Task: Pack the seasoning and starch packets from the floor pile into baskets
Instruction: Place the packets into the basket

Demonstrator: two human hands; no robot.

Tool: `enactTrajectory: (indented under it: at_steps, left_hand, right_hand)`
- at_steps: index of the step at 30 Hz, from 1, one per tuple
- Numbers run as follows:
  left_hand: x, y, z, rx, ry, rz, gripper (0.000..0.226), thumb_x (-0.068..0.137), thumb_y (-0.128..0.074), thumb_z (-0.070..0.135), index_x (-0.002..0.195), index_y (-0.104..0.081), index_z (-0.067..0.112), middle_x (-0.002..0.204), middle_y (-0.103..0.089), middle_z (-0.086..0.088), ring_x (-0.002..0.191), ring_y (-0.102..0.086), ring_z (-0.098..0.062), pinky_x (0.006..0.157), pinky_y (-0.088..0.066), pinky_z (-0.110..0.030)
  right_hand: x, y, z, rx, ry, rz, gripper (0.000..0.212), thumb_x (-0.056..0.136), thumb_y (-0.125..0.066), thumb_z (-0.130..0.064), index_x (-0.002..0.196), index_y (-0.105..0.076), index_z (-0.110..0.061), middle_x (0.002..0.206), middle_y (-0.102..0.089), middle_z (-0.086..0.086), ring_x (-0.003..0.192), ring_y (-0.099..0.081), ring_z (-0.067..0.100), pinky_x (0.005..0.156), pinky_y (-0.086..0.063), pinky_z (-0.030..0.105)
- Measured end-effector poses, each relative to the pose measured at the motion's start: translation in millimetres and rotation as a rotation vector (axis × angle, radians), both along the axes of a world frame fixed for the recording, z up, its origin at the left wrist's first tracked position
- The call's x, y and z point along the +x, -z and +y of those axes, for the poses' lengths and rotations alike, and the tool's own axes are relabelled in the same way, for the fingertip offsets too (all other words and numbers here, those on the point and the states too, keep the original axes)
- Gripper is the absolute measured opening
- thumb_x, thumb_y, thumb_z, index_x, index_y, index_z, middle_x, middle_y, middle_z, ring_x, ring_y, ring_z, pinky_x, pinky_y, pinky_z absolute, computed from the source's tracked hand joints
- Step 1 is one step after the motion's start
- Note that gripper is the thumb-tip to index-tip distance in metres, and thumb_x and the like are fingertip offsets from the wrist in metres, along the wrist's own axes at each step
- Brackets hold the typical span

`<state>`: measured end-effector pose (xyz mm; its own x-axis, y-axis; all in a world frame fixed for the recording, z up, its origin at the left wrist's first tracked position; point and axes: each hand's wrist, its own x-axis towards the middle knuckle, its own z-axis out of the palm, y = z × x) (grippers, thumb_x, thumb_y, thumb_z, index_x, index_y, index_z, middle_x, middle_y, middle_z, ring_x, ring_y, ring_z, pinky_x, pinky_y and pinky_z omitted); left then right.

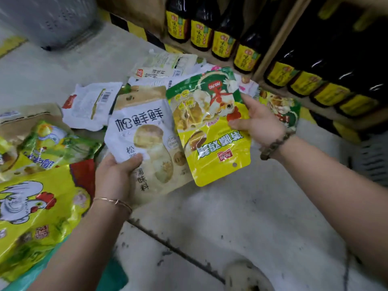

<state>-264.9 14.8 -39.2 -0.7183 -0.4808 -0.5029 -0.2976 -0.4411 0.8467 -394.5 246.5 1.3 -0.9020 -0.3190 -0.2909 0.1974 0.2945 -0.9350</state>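
Observation:
My left hand grips the lower edge of a white and beige mushroom seasoning packet, thumb on its front. My right hand pinches the right side of a yellow and green chicken seasoning packet, held upside down and overlapping the white one. Both packets hang above the floor. Behind them lies a pile of white packets and more white packets on the floor. Another green and yellow packet lies behind my right hand. No basket is clearly visible.
Large yellow chicken bouillon bags and a smaller green bag lie at the left beside torn cardboard. A wooden shelf with dark sauce bottles runs along the right. A grey perforated bin stands at the back left.

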Motion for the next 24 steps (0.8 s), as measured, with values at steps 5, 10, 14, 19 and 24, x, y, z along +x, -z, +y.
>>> enactTrajectory:
  at_steps: [5,10,14,19,24]
  left_hand:
    - [-30.8,-42.7,36.7,-0.048,0.153,0.099,0.020,0.082,-0.057,-0.006,0.082,-0.064,0.013,0.064,-0.070,0.006,0.057,-0.067,-0.012,0.063,-0.056,-0.033]
    - [-48.1,-83.0,62.6,-0.031,0.257,0.168,0.022,0.083,-0.054,-0.007,0.087,-0.064,0.011,0.068,-0.071,0.005,0.063,-0.068,-0.013,0.062,-0.057,-0.028]
    - [-51.9,-109.5,78.4,-0.011,0.291,0.148,0.019,0.081,-0.057,-0.003,0.091,-0.068,0.008,0.087,-0.072,-0.008,0.080,-0.069,-0.029,0.082,-0.054,-0.049]
    - [-50.9,-146.4,104.9,0.033,0.397,0.153,0.035,0.077,-0.062,0.005,0.111,-0.067,0.011,0.107,-0.070,-0.014,0.096,-0.067,-0.037,0.085,-0.051,-0.055]
    - [-51.6,-191.9,144.0,0.035,0.523,0.203,0.034,0.082,-0.058,0.003,0.114,-0.065,0.011,0.107,-0.070,-0.014,0.090,-0.069,-0.033,0.076,-0.055,-0.047]
  right_hand:
    - [14.4,-38.4,56.2,0.024,0.167,0.018,0.064,0.081,-0.056,0.017,0.132,-0.045,-0.020,0.105,-0.062,-0.010,0.078,-0.063,-0.003,0.066,-0.054,0.016]
    - [25.2,-76.1,90.9,0.008,0.294,0.069,0.059,0.082,-0.055,0.017,0.129,-0.048,-0.017,0.102,-0.064,-0.008,0.076,-0.066,-0.001,0.066,-0.055,0.019]
    - [38.0,-97.1,105.3,-0.036,0.398,0.101,0.062,0.081,-0.055,0.017,0.128,-0.049,-0.023,0.102,-0.064,-0.007,0.075,-0.066,0.002,0.063,-0.055,0.021]
    - [59.5,-136.8,131.9,-0.044,0.519,0.157,0.065,0.079,-0.058,0.017,0.132,-0.049,-0.020,0.107,-0.065,-0.002,0.089,-0.065,0.015,0.079,-0.056,0.034]
    - [79.9,-186.7,168.6,-0.071,0.620,0.187,0.059,0.079,-0.058,0.016,0.124,-0.053,-0.022,0.107,-0.067,0.003,0.095,-0.066,0.022,0.084,-0.055,0.039]
